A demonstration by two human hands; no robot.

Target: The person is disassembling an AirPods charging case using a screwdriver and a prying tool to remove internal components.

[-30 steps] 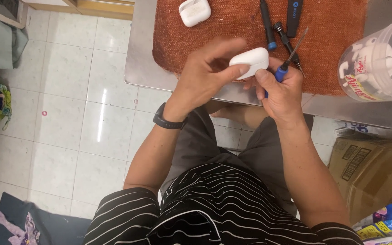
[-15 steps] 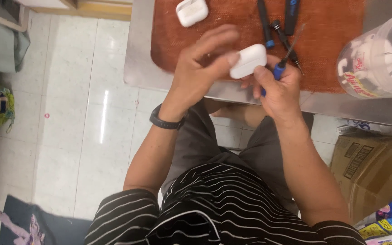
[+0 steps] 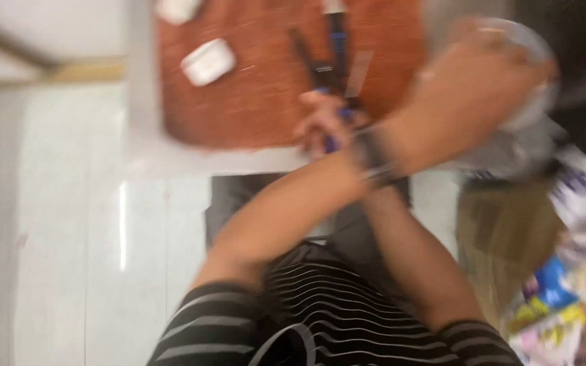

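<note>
The left hand [image 3: 469, 88] crosses over the right arm to the clear jar [image 3: 530, 102] at the table's right edge; blur hides its grip. The right hand [image 3: 323, 122] holds a blue tool [image 3: 331, 139] on the mat [image 3: 252, 102]. One white case [image 3: 207, 61] lies apart, untouched.

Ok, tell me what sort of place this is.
Probably a small home repair bench. An orange mat covers a table with white earbud cases and slim hand tools on it; the floor is tiled, with a cardboard box alongside.
</note>
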